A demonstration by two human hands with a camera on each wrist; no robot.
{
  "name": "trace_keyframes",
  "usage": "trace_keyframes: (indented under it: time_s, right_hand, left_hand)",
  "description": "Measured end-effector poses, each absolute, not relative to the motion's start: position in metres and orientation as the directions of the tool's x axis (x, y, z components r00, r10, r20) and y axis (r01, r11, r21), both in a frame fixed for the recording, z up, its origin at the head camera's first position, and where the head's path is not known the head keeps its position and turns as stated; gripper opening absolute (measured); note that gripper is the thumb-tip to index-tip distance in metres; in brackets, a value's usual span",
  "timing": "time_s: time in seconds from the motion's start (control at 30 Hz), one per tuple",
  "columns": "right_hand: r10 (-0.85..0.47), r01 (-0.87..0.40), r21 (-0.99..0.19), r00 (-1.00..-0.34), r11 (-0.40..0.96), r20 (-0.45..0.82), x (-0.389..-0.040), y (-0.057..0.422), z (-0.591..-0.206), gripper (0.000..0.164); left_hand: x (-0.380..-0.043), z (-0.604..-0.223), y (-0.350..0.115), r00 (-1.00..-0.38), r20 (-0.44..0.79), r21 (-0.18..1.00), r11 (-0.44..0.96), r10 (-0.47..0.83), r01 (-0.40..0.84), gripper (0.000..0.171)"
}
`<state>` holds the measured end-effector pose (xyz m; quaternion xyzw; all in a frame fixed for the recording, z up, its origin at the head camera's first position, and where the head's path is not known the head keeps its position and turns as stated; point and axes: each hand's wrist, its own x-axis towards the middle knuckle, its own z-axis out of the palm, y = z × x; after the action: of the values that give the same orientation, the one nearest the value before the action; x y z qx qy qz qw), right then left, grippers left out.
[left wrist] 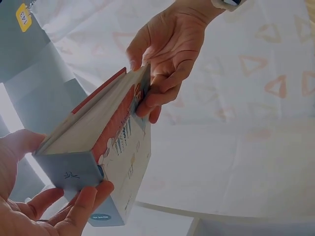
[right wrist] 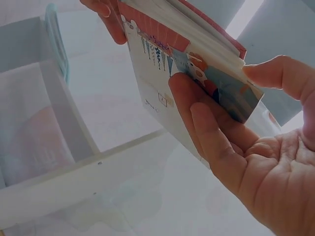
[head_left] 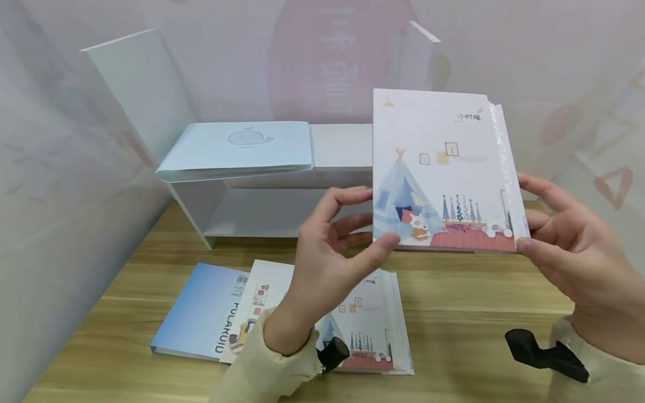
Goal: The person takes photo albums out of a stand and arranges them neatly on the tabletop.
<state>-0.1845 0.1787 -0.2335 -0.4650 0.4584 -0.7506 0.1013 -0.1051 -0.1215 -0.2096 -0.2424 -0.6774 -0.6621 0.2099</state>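
Both hands hold up a photo album [head_left: 438, 168], its cover showing a blue tent, a small dog and a red rug. My left hand [head_left: 332, 240] grips it at the spine side, thumb at the lower front corner and fingers behind and along the edge. On the opposite side, my right hand [head_left: 579, 240] pinches the page edges near the lower corner. The left wrist view shows the grey-blue spine [left wrist: 71, 172] between the left thumb and fingers. Thick page edges [right wrist: 211, 34] show between the covers in the right wrist view.
A white shelf [head_left: 342, 146] with upright side panels stands behind. On its top lies a light blue whale album [head_left: 252, 146]. Lower left on the wooden table [head_left: 468, 302] are a blue album [head_left: 196, 313] and overlapping white albums [head_left: 373, 330], partly hidden by the left forearm.
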Motion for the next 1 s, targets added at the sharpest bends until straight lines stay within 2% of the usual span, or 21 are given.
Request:
trace_keyframes:
  time_s: [0.57,0.83,1.0]
  right_hand:
    - [-0.657,-0.245,-0.817,-0.495,-0.522,0.569,-0.19,0.204,-0.247,0.076]
    - [-0.738,-0.311,-0.878,-0.479,-0.363,0.475,-0.193,0.223,-0.259,0.087]
    - [-0.785,-0.282,-0.909,-0.466,-0.306,0.409,-0.194,0.234,-0.268,0.088]
  left_hand:
    - [-0.109,-0.224,-0.113,-0.814,0.562,0.808,0.113,0.146,0.579,0.049]
    - [-0.104,-0.234,-0.111,-0.872,0.447,0.867,0.145,0.199,0.477,0.048]
    - [-0.101,-0.242,-0.109,-0.902,0.363,0.907,0.134,0.232,0.4,0.048]
